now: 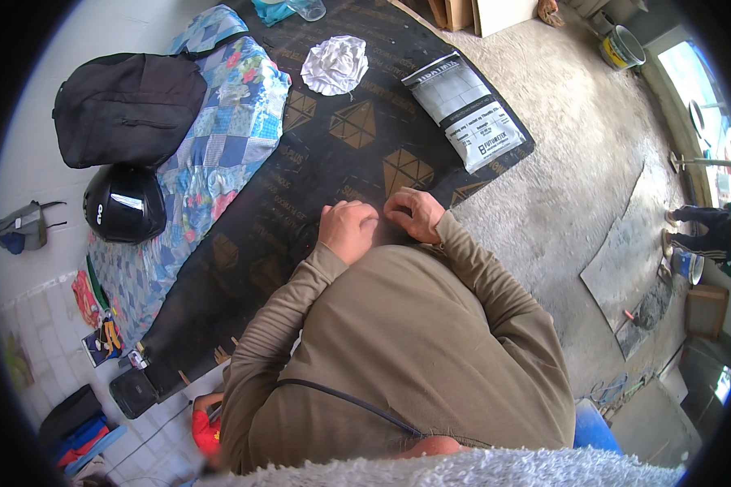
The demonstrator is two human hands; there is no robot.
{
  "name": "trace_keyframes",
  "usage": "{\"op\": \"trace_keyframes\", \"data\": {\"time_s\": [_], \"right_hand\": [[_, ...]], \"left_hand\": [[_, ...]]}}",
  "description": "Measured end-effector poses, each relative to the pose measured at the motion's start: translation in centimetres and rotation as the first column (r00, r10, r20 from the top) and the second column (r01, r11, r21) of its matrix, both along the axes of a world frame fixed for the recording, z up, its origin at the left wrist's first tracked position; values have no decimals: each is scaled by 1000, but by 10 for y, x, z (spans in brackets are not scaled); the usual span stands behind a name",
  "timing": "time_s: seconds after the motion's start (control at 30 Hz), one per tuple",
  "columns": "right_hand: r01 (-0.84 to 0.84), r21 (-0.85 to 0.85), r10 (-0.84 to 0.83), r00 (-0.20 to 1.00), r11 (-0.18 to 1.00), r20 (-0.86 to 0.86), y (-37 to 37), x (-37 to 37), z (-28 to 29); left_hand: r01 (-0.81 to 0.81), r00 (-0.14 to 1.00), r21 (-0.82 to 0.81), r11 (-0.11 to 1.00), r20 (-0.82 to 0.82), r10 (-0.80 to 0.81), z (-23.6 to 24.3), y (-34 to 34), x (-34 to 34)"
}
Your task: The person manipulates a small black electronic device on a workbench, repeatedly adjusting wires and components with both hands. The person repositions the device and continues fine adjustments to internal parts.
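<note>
My left hand is closed, its fingers curled in toward the other hand. A short gap away, my right hand bends its fingers and thumb into a pinch. Whatever either one may hold is too small or hidden to make out. Both are over the near part of a black board printed with gold shapes, close to my brown long-sleeved shirt. Farther off on this board are a crumpled white bundle and, to the right, a flat white and dark printed bag.
A patterned cloth along the left carries a black backpack and a shiny black helmet. Rough concrete floor lies to the right, with a bucket far off. Someone's legs show at the right edge, beside a blue-white pail.
</note>
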State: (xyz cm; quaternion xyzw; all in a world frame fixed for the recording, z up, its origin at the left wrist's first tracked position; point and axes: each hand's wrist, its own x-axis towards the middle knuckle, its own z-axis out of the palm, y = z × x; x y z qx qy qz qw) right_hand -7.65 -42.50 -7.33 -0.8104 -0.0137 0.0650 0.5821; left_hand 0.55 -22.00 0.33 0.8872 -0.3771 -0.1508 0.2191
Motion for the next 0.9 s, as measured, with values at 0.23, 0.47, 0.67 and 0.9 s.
{"op": "trace_keyframes", "data": {"time_s": [0.23, 0.47, 0.67, 0.9], "right_hand": [[17, 38, -20, 997, 999, 70, 2, 3, -7], [8, 36, -11, 996, 999, 86, 4, 6, -9], [-40, 10, 38, 988, 999, 153, 2, 12, -15], [-54, -90, 73, 970, 994, 233, 2, 16, -10]], "left_hand": [[-60, 998, -59, 996, -35, 58, -1, -3, -1], [-84, 996, -46, 995, -25, 83, -2, -5, -2], [-134, 990, -49, 990, -48, 132, -3, -2, -1], [-174, 985, -80, 981, -16, 174, -10, -4, -2]]}}
